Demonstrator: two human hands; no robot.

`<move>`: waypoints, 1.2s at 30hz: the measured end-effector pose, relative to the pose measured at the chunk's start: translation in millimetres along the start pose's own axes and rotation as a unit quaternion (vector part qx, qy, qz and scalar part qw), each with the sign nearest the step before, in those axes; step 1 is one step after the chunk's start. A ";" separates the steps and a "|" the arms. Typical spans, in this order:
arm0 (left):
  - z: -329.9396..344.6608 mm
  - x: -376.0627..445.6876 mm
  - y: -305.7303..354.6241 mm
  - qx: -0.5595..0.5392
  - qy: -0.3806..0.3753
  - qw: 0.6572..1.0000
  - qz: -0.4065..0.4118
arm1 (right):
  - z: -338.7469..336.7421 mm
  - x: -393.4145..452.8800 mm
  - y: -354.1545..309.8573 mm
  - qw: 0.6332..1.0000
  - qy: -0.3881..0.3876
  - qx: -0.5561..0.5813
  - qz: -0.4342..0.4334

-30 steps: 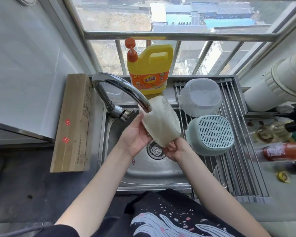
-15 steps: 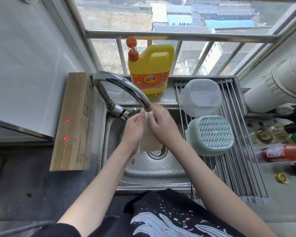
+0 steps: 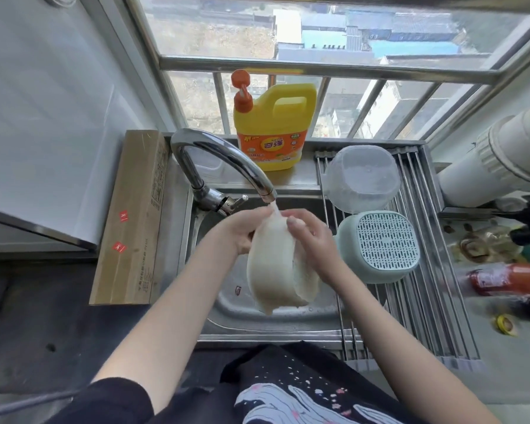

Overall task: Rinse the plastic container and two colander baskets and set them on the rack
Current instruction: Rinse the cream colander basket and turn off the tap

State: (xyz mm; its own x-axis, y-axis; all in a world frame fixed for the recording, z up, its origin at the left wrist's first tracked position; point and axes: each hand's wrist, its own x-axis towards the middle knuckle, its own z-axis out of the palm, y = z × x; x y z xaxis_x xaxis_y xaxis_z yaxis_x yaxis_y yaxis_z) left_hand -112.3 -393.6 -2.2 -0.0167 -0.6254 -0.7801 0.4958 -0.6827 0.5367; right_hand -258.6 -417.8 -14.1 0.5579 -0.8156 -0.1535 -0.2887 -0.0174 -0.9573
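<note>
The person is rinsing the last piece, a cream colander (image 3: 276,270), held on edge over the sink (image 3: 288,313) with its top under the tap (image 3: 224,160), where a thin stream lands between the two hands. The left hand (image 3: 242,231) grips the colander's upper left rim, fingers curled round it. The right hand (image 3: 311,237) holds the upper right side, thumb across the face and fingers behind.

The clear container (image 3: 361,179) and the green colander (image 3: 383,246) already lie upturned on the rack (image 3: 423,301), the green one just in front of the container and touching or nearly touching it.

So the task looks almost done. The next move would likely be to turn the cream colander to wet its other faces, shake it off, then carry it right to the bare front rods of the rack, clear of the green one.

The cream colander is blurred; its holes barely show and its inside cannot be seen. The right fingers are hidden behind it. The drain is covered by it.
</note>
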 end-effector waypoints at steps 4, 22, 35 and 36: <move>-10.2 -6.2 12.2 -0.056 -0.052 0.997 -0.009 | -3.1 20.1 -1.4 0.985 -0.025 0.104 0.139; -41.7 -10.4 -9.3 -0.069 -0.007 0.985 0.158 | 34.5 22.0 26.7 0.809 0.168 0.294 0.480; -19.6 2.6 4.5 -0.199 -0.065 0.965 0.156 | 26.4 -5.0 -5.5 0.704 0.209 0.532 0.421; -18.9 1.1 1.4 -0.154 -0.070 0.973 0.156 | 27.0 -5.7 -5.8 0.703 0.215 0.537 0.415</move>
State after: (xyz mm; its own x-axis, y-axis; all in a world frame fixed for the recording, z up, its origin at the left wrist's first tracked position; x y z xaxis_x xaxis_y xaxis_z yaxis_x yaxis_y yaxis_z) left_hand -95.2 -388.1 -8.4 0.0692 -0.8439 -0.5321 0.7323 -0.3192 0.6016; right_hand -239.1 -397.4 -14.3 0.1908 -0.3905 -0.9006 0.5059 0.8254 -0.2507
